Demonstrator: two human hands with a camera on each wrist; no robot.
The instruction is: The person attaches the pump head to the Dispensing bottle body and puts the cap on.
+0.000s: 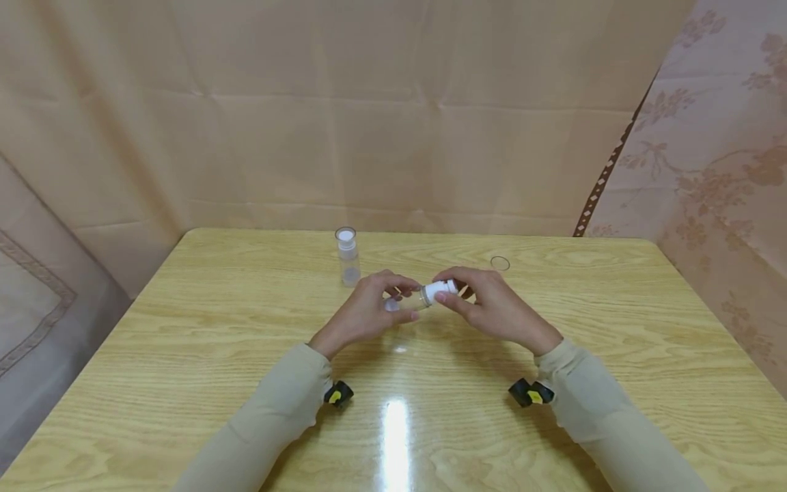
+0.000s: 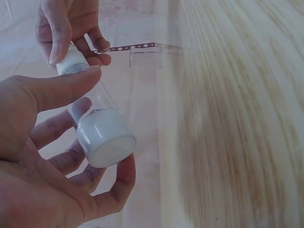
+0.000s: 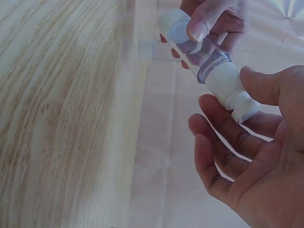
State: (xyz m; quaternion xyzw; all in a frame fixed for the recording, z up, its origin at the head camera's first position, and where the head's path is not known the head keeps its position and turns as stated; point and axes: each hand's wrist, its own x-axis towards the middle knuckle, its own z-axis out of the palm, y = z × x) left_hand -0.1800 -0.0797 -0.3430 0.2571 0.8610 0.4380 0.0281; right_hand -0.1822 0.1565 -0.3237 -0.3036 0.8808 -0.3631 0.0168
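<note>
Both hands hold one small clear pump bottle (image 2: pixel 107 135), tilted above the table. Its white bottom shows large in the left wrist view. My left hand (image 1: pixel 364 309) grips the transparent body, thumb on one side and fingers curled along the other. At the opposite end, my right hand (image 1: pixel 503 306) pinches the white pump collar (image 3: pixel 222 80) between thumb and fingers. The bottle's top points to the right and carries no clear cap. A similar bottle (image 1: pixel 348 265) stands upright behind the left hand, with a clear cover over its white top.
A clear cap (image 1: pixel 500 264) stands on the wood-grain table (image 1: pixel 203 328) beyond the right hand. Beige cloth (image 1: pixel 381 123) hangs right behind the table's back edge. Patterned cloth (image 1: pixel 725 184) hangs on the right side.
</note>
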